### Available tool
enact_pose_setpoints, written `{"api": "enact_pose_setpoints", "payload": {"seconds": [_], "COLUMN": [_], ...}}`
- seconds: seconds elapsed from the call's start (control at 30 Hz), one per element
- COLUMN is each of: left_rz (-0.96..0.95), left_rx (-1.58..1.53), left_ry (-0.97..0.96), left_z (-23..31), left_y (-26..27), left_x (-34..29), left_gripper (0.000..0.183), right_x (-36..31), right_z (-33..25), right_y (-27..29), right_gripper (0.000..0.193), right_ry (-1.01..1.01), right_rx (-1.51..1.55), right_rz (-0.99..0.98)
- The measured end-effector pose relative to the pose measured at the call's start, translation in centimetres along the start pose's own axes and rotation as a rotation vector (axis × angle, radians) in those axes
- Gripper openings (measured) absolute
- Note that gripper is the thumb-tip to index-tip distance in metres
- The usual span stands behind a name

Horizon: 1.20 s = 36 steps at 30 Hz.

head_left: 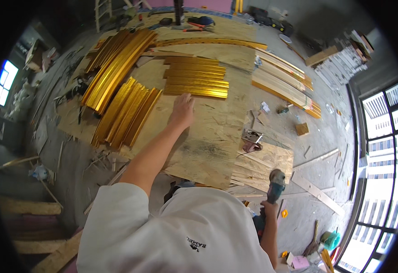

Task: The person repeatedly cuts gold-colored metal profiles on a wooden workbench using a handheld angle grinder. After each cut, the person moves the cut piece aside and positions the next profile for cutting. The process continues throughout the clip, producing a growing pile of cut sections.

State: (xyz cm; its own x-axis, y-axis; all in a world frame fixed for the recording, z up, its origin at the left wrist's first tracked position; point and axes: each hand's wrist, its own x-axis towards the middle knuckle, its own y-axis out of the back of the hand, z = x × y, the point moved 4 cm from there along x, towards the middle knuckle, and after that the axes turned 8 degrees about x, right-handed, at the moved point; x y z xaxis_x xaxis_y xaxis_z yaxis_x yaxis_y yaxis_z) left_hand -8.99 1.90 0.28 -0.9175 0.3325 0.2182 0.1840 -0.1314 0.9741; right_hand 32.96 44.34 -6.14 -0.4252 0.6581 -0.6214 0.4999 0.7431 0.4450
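Your left hand [183,110] is resting by the gold moulding strips [196,82], lying just beyond its fingers; finger spread: cannot tell. Your right hand [269,210] is holding a teal angle grinder [277,185]. Risk: uneven pushing skewing strips.

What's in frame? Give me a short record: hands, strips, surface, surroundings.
Left hand: at the near edge of the middle gold strips; contact unclear
Right hand: grip around a teal power tool
Other strips: angled gold strips to the left; pale strips to the right
Surface: large wooden board, dark scuffs near its front
Surroundings: concrete floor with scraps and a wood block; window at right
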Motion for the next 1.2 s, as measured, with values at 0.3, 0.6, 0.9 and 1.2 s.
{"api": "enact_pose_setpoints", "payload": {"seconds": [0.3,0.6,0.9,1.2], "left_rz": [-0.416,-0.373,-0.673,-0.431], "left_rx": [0.312,0.188,-0.336,-0.17], "left_ry": [0.617,0.402,-0.117,-0.331], "left_z": [-16.5,-9.3,9.9,11.3], "left_y": [0.2,7.3,2.6,-1.4], "left_x": [-9.5,-7.8,-11.2,-10.2], "left_gripper": [0.037,0.033,0.021,0.054], "right_x": [-2.1,-1.2,-2.1,-3.4], "right_z": [7.4,10.8,8.0,5.4], "right_y": [2.2,3.0,2.3,1.7], "right_gripper": [0.018,0.016,0.016,0.016], "right_ry": [-0.175,-0.212,-0.145,0.024], "right_rx": [0.023,0.12,0.067,0.038], "right_rz": [0.036,0.026,-0.012,-0.093]}}
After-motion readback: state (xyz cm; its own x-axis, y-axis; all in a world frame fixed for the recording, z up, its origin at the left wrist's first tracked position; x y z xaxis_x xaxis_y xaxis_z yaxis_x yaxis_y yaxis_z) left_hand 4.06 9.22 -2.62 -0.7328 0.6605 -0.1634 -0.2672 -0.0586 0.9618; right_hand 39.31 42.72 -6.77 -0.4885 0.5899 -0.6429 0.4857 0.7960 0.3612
